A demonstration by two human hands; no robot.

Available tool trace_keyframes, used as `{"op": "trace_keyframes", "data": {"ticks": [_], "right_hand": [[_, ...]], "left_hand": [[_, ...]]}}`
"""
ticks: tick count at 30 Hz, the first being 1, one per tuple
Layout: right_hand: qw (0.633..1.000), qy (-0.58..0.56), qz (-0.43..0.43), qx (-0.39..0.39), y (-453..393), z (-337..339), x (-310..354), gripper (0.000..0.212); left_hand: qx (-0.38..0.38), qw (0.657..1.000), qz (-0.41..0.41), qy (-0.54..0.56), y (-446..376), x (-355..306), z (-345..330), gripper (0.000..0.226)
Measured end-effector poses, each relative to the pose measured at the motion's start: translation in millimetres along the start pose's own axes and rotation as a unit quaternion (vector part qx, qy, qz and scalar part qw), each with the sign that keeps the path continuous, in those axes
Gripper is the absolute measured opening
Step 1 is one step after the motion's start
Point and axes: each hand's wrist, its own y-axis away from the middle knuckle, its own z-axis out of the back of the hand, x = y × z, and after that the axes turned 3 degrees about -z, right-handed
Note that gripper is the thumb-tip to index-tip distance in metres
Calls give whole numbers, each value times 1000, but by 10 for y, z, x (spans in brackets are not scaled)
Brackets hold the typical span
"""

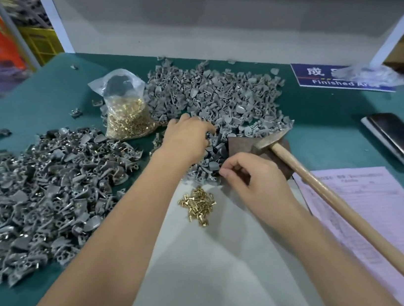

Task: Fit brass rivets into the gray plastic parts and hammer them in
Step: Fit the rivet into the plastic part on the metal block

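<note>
Hammers: one wooden-handled steel hammer point(330, 184).
Gray plastic part heaps: two, one point(222, 103) behind the hammer, one point(41, 198) far left of it; pieces too many to count.
Brass rivets: one clear bag point(125, 111), one loose cluster point(199, 205) left of the hammer.
Phones: one black phone point(401, 137), right.
Hands: two.

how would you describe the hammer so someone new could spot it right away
Start at the green table and go to its right side, beside the pink paper form. The hammer lies there, its metal head resting on a rusty block. It is the only thing with a long pale wooden handle.
</note>
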Motion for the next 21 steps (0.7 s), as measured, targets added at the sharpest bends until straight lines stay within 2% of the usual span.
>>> {"op": "trace_keyframes", "data": {"ticks": [5, 11, 17, 21], "right_hand": [[1000, -14, 10, 13, -21, -44, 47, 2], [998, -35, 37, 46, 39, -168, 158, 4], [999, -20, 16, 43, 38, -276, 168, 2], [998, -44, -8, 40, 59, -246, 84, 3]], "left_hand": [[-42, 999, -6, 4, -1, 88, 63, 22], [-192, 976, 52, 95, 691, 432, 63, 8], [-86, 992, 10, 87, 457, 284, 33, 32], [3, 999, -21, 25, 149, 207, 43, 28]]}}
